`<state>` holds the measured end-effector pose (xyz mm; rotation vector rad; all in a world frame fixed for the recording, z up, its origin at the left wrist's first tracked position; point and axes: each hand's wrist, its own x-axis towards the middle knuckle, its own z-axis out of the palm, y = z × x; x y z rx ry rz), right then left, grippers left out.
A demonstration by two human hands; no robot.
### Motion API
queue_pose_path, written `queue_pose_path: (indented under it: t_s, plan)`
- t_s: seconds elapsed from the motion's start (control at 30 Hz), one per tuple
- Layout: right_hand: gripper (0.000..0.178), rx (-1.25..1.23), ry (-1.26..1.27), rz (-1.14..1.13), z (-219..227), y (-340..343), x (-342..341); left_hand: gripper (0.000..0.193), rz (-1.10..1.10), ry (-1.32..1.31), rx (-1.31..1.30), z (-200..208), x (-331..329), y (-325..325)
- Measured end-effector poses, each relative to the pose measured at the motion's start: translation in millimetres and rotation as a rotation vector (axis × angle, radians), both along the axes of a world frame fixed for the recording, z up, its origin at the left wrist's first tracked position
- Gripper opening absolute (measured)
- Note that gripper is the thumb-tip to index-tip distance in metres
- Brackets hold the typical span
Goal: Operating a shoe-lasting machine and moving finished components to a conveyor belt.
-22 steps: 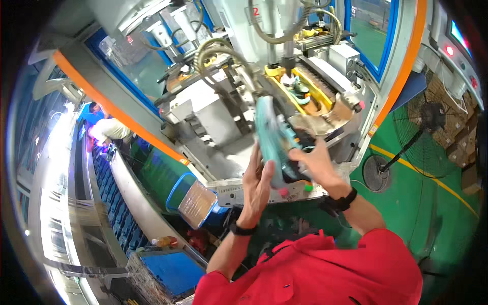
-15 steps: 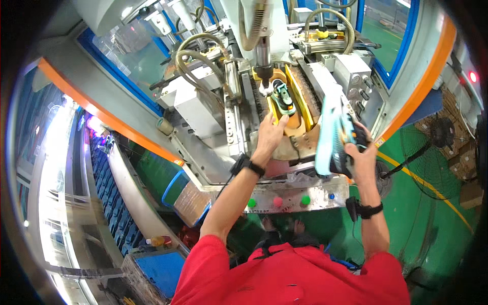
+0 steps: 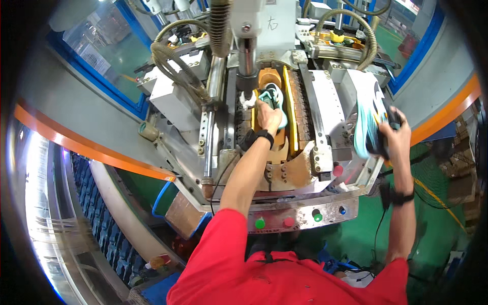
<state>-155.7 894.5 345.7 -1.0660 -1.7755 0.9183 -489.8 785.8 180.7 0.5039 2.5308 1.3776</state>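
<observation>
A mint, black and white sports shoe (image 3: 282, 120) sits in the machine's cradle, between yellow side plates (image 3: 291, 109). My left hand (image 3: 269, 118) is closed on the shoe at its ankle opening, with the fingertips hidden inside or behind the upper. Off to the right, my right hand (image 3: 398, 133) grips a second sports shoe (image 3: 364, 117), held up in the air above the machine's right side. This shoe's pale blue sole faces left, its black upper lies against my palm, and it is slightly smeared by motion.
A metal press rod (image 3: 247, 63) hangs just left of the cradle. Ribbed hoses (image 3: 178, 61) arch on both sides. Along the front edge runs a button panel (image 3: 300, 216). A conveyor (image 3: 104, 223) carrying dark pieces passes at left; a caged fan (image 3: 437, 178) stands at right.
My left hand has moved forward from the cradle's near end and closed on the shoe there. My right hand has carried the other shoe outward to the right. The view has shifted.
</observation>
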Motion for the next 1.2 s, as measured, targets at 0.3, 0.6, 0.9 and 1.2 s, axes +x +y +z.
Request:
queue_pose_path:
  t_s: [0.3,0.6,0.9,1.2]
  plan:
    - [0.064,-0.068,-0.821,0.408,-8.8,24.9,-264.1,0.035,-0.130,-0.936,0.635,129.9,98.1,-249.1]
    - [0.050,0.239,-0.743,0.168,-166.7,-36.2,-347.6,0.056,0.431,-0.557,0.740,163.6,188.8,-440.3]
    - [0.017,0.436,-0.440,0.892,-106.6,-233.5,-183.3,0.033,0.995,-0.414,0.750,124.0,295.8,-483.9]
    - [0.012,0.568,-0.358,1.372,-307.9,-333.7,-130.3,0.033,1.209,-0.539,0.982,77.4,420.3,-529.1]
